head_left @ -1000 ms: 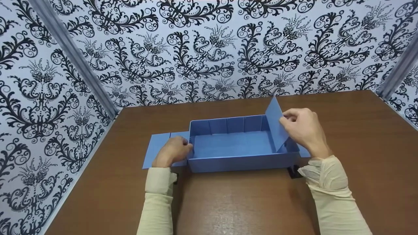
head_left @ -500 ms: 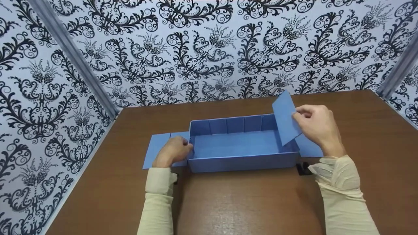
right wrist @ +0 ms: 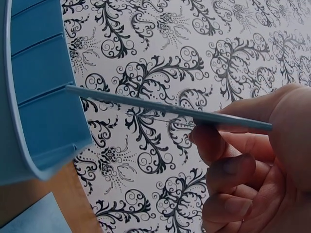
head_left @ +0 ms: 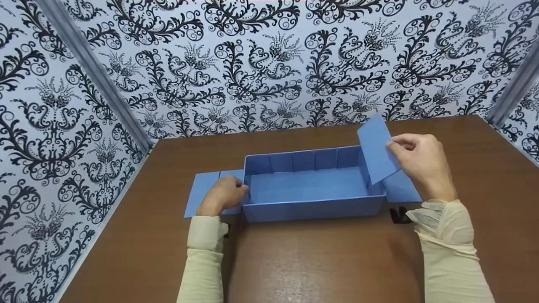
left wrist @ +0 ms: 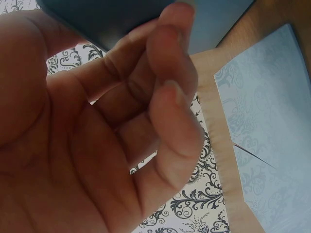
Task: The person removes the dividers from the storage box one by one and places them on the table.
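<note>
A long blue plastic box (head_left: pixel 313 211), open at the top, sits in the middle of the wooden table with slots along its back wall. My left hand (head_left: pixel 223 193) grips the box's left end wall; in the left wrist view, bent fingers meet the box (left wrist: pixel 112 22). My right hand (head_left: pixel 425 164) pinches a thin blue divider panel (head_left: pixel 377 149) by its right edge. That divider is tilted above the right end of the box. In the right wrist view, the divider (right wrist: pixel 146 104) appears edge-on between thumb and fingers, near the slotted wall (right wrist: pixel 43 68).
Flat blue panels (head_left: pixel 200 193) lie on the table left of the box, parted by a thin dark line. Another blue panel (head_left: pixel 400 188) lies at its right end. Patterned wallpaper (head_left: pixel 269 63) covers the walls behind and left of the table (head_left: pixel 311 261).
My right hand has moved to the right and slightly up, carrying the divider from inside the box's right end to above its rim. The left hand and box have stayed in place.
</note>
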Available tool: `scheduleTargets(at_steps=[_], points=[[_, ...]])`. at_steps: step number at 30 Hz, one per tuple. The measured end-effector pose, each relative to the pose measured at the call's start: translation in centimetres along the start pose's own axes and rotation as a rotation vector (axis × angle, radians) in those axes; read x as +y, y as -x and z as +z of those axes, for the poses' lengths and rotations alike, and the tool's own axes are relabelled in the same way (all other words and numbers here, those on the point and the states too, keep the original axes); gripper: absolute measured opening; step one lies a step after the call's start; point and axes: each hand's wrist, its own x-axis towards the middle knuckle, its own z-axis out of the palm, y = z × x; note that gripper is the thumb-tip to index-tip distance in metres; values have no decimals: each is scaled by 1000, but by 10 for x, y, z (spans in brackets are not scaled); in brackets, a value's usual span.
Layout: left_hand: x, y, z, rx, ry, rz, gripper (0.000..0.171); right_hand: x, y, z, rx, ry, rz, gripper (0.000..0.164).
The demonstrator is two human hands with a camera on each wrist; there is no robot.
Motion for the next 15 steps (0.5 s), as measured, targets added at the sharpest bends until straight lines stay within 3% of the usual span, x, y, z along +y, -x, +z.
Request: scheduleTargets(at_steps=[15], points=[[1,2,0,0,11,-6,35,16,-2,-9,17,-18,19,39]])
